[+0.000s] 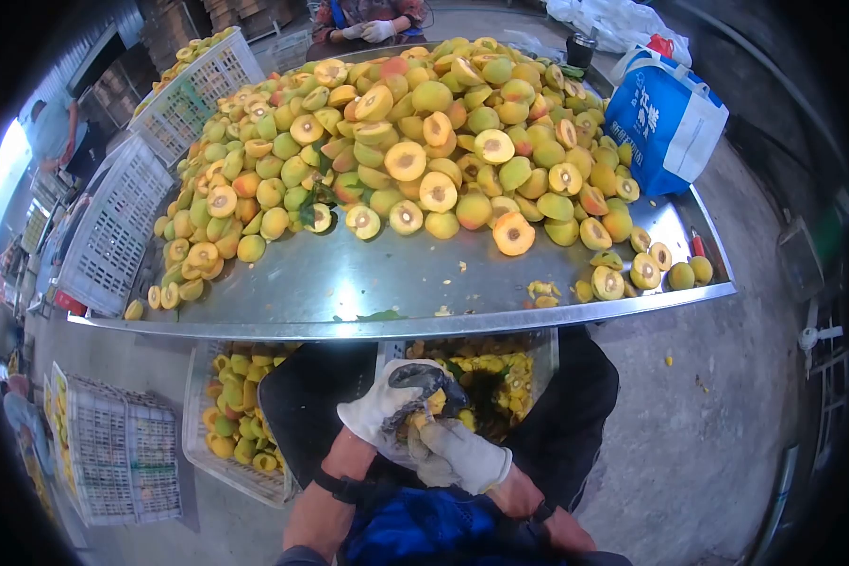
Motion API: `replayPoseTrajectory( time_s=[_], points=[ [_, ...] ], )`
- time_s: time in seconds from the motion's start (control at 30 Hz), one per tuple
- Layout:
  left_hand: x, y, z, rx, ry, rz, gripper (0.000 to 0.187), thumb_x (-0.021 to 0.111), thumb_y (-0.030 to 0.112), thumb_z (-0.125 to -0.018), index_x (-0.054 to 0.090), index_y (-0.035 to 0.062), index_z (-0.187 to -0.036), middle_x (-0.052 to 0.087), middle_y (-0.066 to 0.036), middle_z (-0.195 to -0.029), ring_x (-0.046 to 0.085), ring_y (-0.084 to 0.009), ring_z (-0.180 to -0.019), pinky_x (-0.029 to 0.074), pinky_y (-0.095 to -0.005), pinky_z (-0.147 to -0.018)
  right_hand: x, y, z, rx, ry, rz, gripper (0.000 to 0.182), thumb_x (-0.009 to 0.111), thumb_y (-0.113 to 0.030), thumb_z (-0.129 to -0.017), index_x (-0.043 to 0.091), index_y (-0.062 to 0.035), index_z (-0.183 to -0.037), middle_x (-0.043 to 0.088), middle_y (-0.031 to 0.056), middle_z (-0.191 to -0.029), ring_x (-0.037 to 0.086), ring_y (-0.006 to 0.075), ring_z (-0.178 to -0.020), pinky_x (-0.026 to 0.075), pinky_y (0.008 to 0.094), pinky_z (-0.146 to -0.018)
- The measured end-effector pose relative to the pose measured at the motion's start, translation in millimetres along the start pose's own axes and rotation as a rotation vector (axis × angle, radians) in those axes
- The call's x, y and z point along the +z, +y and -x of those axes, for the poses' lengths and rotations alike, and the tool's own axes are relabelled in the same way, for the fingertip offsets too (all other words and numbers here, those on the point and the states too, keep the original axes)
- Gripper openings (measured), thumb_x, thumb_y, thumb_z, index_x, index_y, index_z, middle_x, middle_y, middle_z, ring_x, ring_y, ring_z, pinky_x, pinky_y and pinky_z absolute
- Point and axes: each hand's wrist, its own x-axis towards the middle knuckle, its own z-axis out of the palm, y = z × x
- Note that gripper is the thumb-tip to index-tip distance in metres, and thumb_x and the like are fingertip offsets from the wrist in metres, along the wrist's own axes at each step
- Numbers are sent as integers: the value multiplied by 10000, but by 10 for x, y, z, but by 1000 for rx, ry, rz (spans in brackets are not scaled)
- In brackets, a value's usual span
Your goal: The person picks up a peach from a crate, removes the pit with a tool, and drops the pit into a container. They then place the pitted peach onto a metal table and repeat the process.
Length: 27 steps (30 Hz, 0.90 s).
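Note:
Both hands wear pale gloves and meet above a crate between the knees. My left hand (398, 400), its glove dark at the fingers, is closed around a small yellow fruit piece (436, 403). Just below and to the right, my right hand (457, 455) has its fingers bent up against the same piece; whether it grips the fruit or a small tool is hidden. Under the hands, the crate (545, 363) holds yellow fruit scraps and a dark clump. Beyond them, a large pile of halved and whole yellow-green fruit (406, 160) covers much of the metal table (302, 292).
A crate of fruit (198, 415) stands left of the legs, with stacked crates (123, 453) farther left. White crates (113, 226) lean at the table's left side. A blue-and-white bag (665, 123) stands at the table's right corner. Another person (366, 19) sits across the table.

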Motion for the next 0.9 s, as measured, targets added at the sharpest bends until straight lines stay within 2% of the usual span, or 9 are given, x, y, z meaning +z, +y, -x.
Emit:
replayPoseTrajectory(
  time_s=[0.23, 0.33, 0.37, 0.4, 0.43, 0.5, 0.57, 0.7, 0.9],
  points=[
    [204, 14, 72, 84, 541, 670, 578, 461, 536, -967, 621, -14, -1049, 682, -156, -971, 681, -263, -829, 580, -377, -764, -165, 10, 54, -52, -190, -159, 445, 556, -501, -934, 541, -75, -806, 380, -28, -526, 342, 110, -429, 250, 261, -420],
    [-268, 165, 652, -14, 903, 23, 549, 467, 508, -979, 613, -6, -1105, 670, -129, -999, 670, -200, -863, 561, -320, -783, -302, -62, 60, -55, 288, 256, 441, 539, -468, -946, 603, -48, -830, 470, -4, -563, 423, 123, -469, 315, 266, -449],
    [-526, 160, 951, 70, 926, -223, 420, 514, 359, -983, 603, -18, -1146, 655, -139, -1007, 651, -198, -919, 533, -316, -846, -439, -16, -42, 10, 438, 337, 432, 532, -450, -952, 615, -42, -837, 492, 3, -577, 441, 123, -482, 330, 267, -459],
    [-440, 297, 1078, 124, 1290, -731, 316, 584, 175, -916, 594, -20, -1166, 639, -149, -1029, 627, -232, -983, 506, -344, -887, -538, 22, -94, 73, 593, 415, 424, 524, -431, -958, 626, -36, -845, 514, 10, -590, 459, 123, -495, 344, 268, -468],
    [-358, 700, 1123, 47, 1118, -1083, 363, 673, 79, -813, 588, -17, -1152, 610, -177, -1093, 586, -284, -1076, 470, -372, -928, -598, 61, -70, 45, 574, 371, 414, 518, -418, -960, 625, -34, -847, 519, 11, -595, 460, 119, -498, 349, 271, -471],
    [-219, 1055, 1138, -205, 1287, -1962, 404, 711, 11, -733, 603, -2, -1122, 590, -206, -1121, 572, -369, -1058, 449, -388, -932, -673, 116, -43, -12, 533, 290, 396, 504, -392, -966, 622, -32, -851, 528, 14, -605, 462, 110, -502, 359, 276, -476],
    [-430, 1230, 1146, 104, 1162, -1721, 429, 720, 26, -727, 608, 21, -1142, 609, -195, -1082, 603, -368, -980, 471, -393, -896, -615, 165, -135, -17, 567, 388, 355, 497, -363, -968, 624, -47, -870, 522, 3, -599, 448, 111, -491, 357, 282, -471],
    [-599, 1427, 117, 102, 902, -1568, 455, 726, 92, -759, 592, 37, -1189, 631, -173, -1055, 641, -325, -910, 505, -394, -817, -542, 171, -263, -1, 538, 422, 341, 499, -350, -968, 619, -42, -883, 535, 15, -603, 479, 123, -509, 379, 305, -489],
    [-1368, 1128, -1398, -303, 789, -1602, 592, 747, 284, -772, 509, 69, -1269, 630, -198, -1119, 630, -373, -998, 502, -415, -885, -752, 265, -201, 10, 602, 772, 386, 471, -370, -962, 617, -14, -922, 609, 96, -653, 594, 226, -610, 460, 361, -593]
  ],
)
